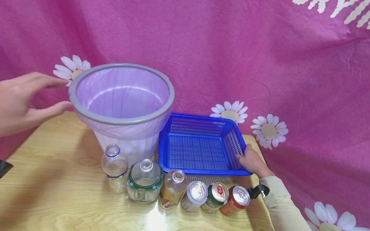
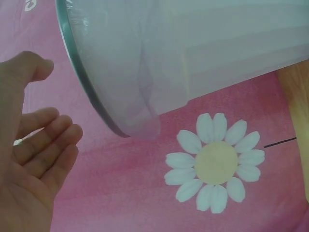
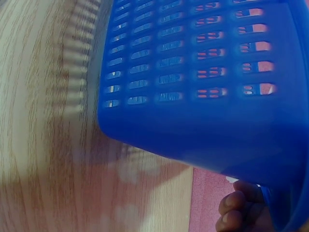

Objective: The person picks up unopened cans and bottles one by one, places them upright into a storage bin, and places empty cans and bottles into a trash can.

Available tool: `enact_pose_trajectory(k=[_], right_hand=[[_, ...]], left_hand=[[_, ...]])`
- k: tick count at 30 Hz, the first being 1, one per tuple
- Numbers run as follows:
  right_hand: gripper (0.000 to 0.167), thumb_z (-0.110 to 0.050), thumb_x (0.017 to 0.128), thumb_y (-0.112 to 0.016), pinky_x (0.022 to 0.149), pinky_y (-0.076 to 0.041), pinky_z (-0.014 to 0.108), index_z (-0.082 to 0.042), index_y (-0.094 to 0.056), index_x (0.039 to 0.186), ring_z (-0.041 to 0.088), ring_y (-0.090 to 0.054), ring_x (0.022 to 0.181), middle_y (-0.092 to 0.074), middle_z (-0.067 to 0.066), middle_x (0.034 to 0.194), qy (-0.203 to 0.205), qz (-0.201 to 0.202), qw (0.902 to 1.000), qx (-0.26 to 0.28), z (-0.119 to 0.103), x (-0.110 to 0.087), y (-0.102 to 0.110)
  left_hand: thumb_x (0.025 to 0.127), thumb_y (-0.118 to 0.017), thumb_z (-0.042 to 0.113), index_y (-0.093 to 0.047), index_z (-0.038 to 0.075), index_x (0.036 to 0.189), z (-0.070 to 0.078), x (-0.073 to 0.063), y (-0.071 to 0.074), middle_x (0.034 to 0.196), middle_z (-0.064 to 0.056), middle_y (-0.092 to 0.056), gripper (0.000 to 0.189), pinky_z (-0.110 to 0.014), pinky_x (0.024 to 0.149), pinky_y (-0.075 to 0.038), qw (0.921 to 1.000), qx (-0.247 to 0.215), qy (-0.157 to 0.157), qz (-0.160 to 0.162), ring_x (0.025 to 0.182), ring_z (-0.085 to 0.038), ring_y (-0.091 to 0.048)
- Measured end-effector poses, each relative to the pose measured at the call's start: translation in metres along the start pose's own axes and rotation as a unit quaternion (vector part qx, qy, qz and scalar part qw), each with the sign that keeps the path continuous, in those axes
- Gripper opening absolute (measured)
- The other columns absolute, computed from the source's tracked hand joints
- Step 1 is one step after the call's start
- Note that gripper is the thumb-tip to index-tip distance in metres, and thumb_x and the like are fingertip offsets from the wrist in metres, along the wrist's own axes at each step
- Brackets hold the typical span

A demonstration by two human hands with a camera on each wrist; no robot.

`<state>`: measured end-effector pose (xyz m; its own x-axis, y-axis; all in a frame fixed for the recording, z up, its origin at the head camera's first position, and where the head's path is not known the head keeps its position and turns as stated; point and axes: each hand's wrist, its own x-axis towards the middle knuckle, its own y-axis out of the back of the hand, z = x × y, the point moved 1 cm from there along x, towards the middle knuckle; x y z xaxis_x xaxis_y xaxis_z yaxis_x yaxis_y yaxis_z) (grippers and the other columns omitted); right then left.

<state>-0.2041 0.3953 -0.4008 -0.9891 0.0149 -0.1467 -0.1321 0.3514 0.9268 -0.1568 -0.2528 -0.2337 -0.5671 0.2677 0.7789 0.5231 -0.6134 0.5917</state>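
My left hand [image 1: 21, 104] is held beside the left rim of a round, pale bin [image 1: 124, 122] lined with a translucent bag. Its thumb and fingers are apart and loosely bent; in the left wrist view a gap separates them from the grey rim [image 2: 77, 72]. At the other side, my right hand [image 1: 252, 160] grips the right rim of a blue perforated plastic basket [image 1: 202, 172], thumb on the inside. The right wrist view shows the basket's slotted wall [image 3: 193, 130] close up, with curled fingertips [image 3: 234, 200] at its rim. The basket's inside holds nothing visible.
In front stand a clear bottle [image 1: 115, 173], a green-labelled bottle [image 1: 144, 189], a yellow-labelled bottle [image 1: 173, 189], a white can [image 1: 194, 197], a green can [image 1: 214, 199] and a red can [image 1: 234, 200]. A pink flowered cloth [image 1: 202, 48] hangs behind the wooden table [image 1: 57, 179].
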Motion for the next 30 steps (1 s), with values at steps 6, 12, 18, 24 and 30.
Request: enact_pose_trajectory(k=[6, 12, 18, 24, 30], right_hand=[[0.059, -0.026, 0.099, -0.057, 0.091, -0.058, 0.059, 0.018, -0.032, 0.131, 0.044, -0.067, 0.098, -0.061, 0.037, 0.113, 0.0, -0.003, 1.0, -0.003, 0.0, 0.001, 0.001], [0.059, -0.026, 0.099, -0.057, 0.091, -0.057, 0.059, 0.018, -0.033, 0.13, 0.043, -0.068, 0.097, -0.062, 0.037, 0.111, 0.004, 0.001, 1.0, -0.005, 0.002, 0.001, 0.0], [0.059, -0.026, 0.099, -0.057, 0.09, -0.057, 0.059, 0.018, -0.033, 0.13, 0.043, -0.068, 0.097, -0.062, 0.037, 0.111, 0.005, 0.0, 1.0, -0.002, 0.001, 0.002, -0.001], [0.06, -0.026, 0.099, -0.056, 0.092, -0.057, 0.059, 0.018, -0.032, 0.131, 0.044, -0.067, 0.099, -0.062, 0.038, 0.113, 0.002, -0.001, 1.0, -0.004, 0.002, 0.002, -0.001], [0.059, -0.026, 0.099, -0.057, 0.091, -0.057, 0.06, 0.018, -0.033, 0.13, 0.044, -0.068, 0.098, -0.063, 0.037, 0.111, 0.007, 0.004, 1.0, -0.004, 0.001, 0.0, 0.0]], left_hand=[[0.086, -0.08, 0.035, -0.071, -0.006, 0.117, -0.001, -0.009, 0.001, 0.121, 0.037, -0.064, 0.052, 0.007, 0.098, -0.029, 0.9994, -0.013, 0.031, 0.009, 0.119, 0.033, -0.041], [0.085, -0.079, 0.024, -0.072, -0.005, 0.116, -0.005, -0.02, -0.003, 0.115, 0.054, -0.045, 0.043, 0.006, 0.097, -0.028, 0.9983, -0.02, 0.053, 0.012, 0.115, 0.033, -0.042], [0.088, -0.076, 0.032, -0.071, -0.005, 0.117, -0.006, -0.033, -0.008, 0.118, 0.055, -0.043, 0.047, 0.007, 0.094, -0.026, 0.9979, -0.01, 0.061, 0.018, 0.115, 0.035, -0.04], [0.084, -0.077, 0.024, -0.072, -0.002, 0.114, -0.009, -0.044, -0.013, 0.117, 0.057, -0.042, 0.04, 0.004, 0.081, -0.026, 0.9974, 0.0, 0.072, 0.006, 0.1, 0.033, -0.04], [0.079, -0.081, 0.017, -0.074, 0.002, 0.111, -0.007, -0.056, -0.017, 0.111, 0.055, -0.041, 0.036, -0.001, 0.078, -0.03, 0.9954, 0.012, 0.092, -0.022, 0.087, 0.028, -0.037]])
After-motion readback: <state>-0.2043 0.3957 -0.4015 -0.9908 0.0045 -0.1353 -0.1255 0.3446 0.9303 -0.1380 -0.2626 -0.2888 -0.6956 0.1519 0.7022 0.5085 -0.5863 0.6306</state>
